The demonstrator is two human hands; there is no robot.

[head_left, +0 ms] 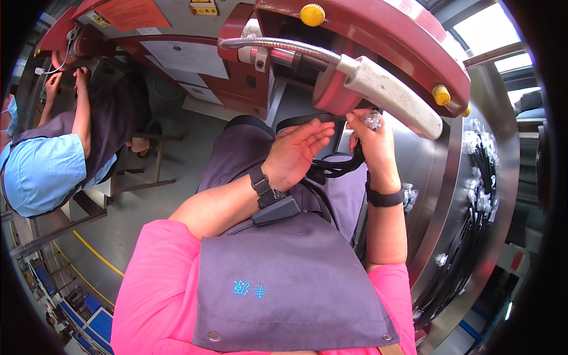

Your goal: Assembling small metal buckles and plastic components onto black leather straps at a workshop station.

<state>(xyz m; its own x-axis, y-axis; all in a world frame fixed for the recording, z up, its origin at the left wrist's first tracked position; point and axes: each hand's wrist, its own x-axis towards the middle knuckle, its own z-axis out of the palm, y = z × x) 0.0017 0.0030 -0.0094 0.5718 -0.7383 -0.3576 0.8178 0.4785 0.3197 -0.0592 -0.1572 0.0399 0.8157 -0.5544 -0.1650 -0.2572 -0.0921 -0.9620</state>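
Clock pos. taken from ctr. of head view, 12 = top.

1. Your R hand (378,142), at 2 o'clock, grips the black cable (339,168) near its end; the clear plastic wrap (372,121) shows at your fingertips. The cable hangs from this grip and loops toward 3 o'clock, close to ctr., above your lap.

2. Your L hand (294,155), near 12 o'clock, is released: palm exposed, fingers extended toward 1 o'clock. Part of the cable runs behind it; contact there cannot be told.

3. Your wrists: 1 black strap ea. A dk. grey box (277,210) sits by the L strap (261,185), at approx. 6 o'clock.

4. Red machine (408,35) spans 12 to 2 o'clock, w/ yellow knobs at 12 (312,15) and 2 (441,94). Its red cylinder (338,92), at 1 o'clock, is just beyond your R hand. Lt. grey handle (393,94), w/ braided hose (278,42) attached, slants across at 2 o'clock.

5. Steel worktop (504,151), at 3 to 4 o'clock: carries further black cables (458,254), laid lengthwise, w/ clear-wrapped ends.

6. Co-worker (50,165), approx. 9 o'clock: lt. blue shirt, dk. apron, seated, well apart from you; their hands are raised near a red machine part, 10 o'clock.
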